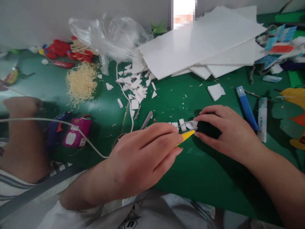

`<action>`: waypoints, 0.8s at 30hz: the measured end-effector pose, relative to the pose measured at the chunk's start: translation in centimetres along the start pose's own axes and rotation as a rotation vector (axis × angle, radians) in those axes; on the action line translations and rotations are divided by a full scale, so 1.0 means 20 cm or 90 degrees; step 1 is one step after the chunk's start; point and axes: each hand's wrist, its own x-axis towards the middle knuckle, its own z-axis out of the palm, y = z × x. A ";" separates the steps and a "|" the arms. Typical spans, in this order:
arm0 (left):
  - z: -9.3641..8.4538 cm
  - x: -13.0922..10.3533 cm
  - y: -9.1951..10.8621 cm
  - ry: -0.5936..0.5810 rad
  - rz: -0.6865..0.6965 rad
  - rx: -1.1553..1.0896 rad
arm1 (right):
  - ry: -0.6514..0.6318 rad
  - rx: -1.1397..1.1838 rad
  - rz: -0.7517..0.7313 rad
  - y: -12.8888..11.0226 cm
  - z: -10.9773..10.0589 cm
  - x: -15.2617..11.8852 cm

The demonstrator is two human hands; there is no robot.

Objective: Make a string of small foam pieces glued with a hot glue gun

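My left hand (147,156) is closed around a slim yellow ribbed tool (188,136) with a greyish edge beside it; its exact kind is partly hidden by the fingers. Thumb and fingertips of my right hand (221,127) pinch a small white foam piece (191,125), right by the tool's end. A thin rod or wire runs to this piece, and another small white foam block (182,124) sits along it. More white bits show just behind my left knuckles. A grey bar-like object (146,120) lies beyond my left hand.
White foam scraps (137,89) lie beside stacked white foam sheets (202,44). A clear plastic bag (114,38) and pale shreds (82,82) are at the back left. Rightward lie a blue stick-shaped item (247,108) and a white tube (262,119). Another person's arm (23,133) rests at left.
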 end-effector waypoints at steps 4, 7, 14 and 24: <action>0.00 0.00 0.00 -0.006 -0.001 0.009 | 0.007 -0.015 0.004 -0.01 0.00 0.00; 0.00 0.01 0.00 -0.006 -0.003 0.012 | 0.003 -0.008 0.016 -0.01 0.01 0.00; 0.00 0.00 0.00 -0.009 -0.007 0.017 | 0.012 -0.008 0.015 -0.01 0.01 0.00; -0.01 0.00 0.00 -0.020 0.006 0.028 | 0.015 -0.007 0.017 -0.01 0.02 0.00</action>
